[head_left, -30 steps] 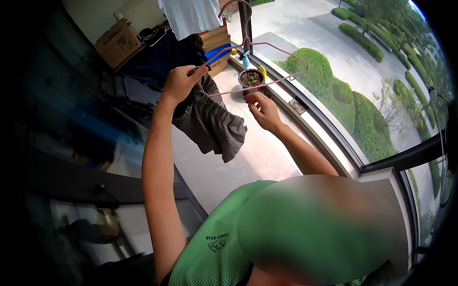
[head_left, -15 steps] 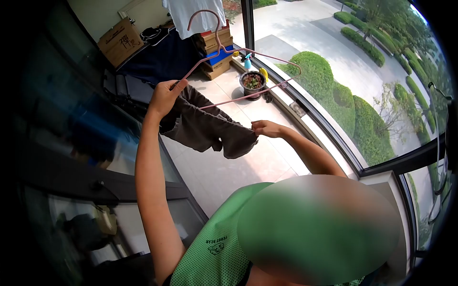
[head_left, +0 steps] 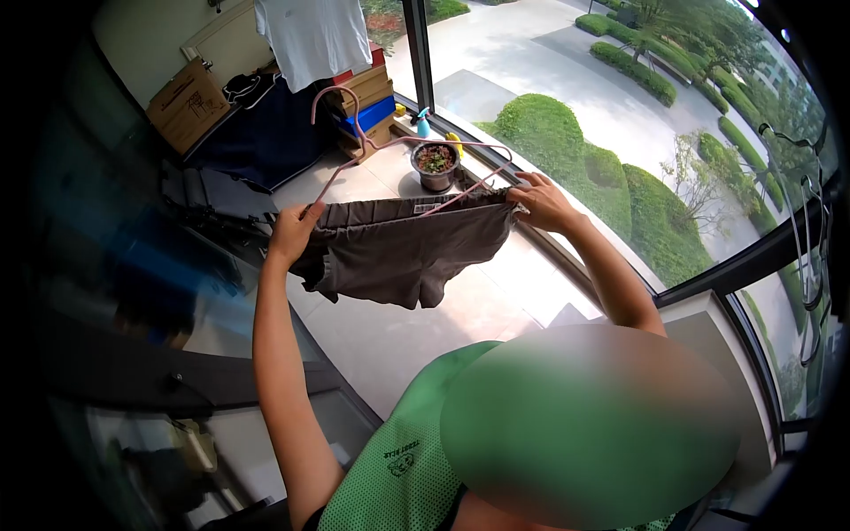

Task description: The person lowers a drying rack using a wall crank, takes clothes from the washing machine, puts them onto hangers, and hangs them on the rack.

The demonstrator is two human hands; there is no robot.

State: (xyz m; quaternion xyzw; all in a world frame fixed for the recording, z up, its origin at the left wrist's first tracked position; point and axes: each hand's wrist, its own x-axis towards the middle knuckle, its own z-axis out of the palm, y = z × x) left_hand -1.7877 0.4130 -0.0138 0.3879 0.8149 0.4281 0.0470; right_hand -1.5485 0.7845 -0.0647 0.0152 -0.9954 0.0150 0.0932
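Observation:
A pair of dark grey-brown shorts (head_left: 403,257) is stretched sideways between my hands, its elastic waistband on top and a small pale label inside. My left hand (head_left: 294,234) pinches the left end of the waistband, where one arm of a pinkish hanger (head_left: 358,119) runs down to it. My right hand (head_left: 544,203) grips the right end of the waistband. The hanger's hook points up, and its lower bar slants down into the waist opening. Its right corner sticks out above the waistband, just short of my right hand. The hanger's left end is hidden.
A white T-shirt (head_left: 314,40) hangs at the back. Cardboard boxes (head_left: 188,106), a dark blue cloth (head_left: 266,137), a potted plant (head_left: 435,164) and a blue spray bottle (head_left: 423,122) stand beyond. Windows line the right, with metal hangers (head_left: 807,239) there; a glass door is at left.
My right hand has risen and moved right, pulling the waistband wide and level. The shorts now face me more broadly. The hanger appears lower and further left, as the whole view has shifted.

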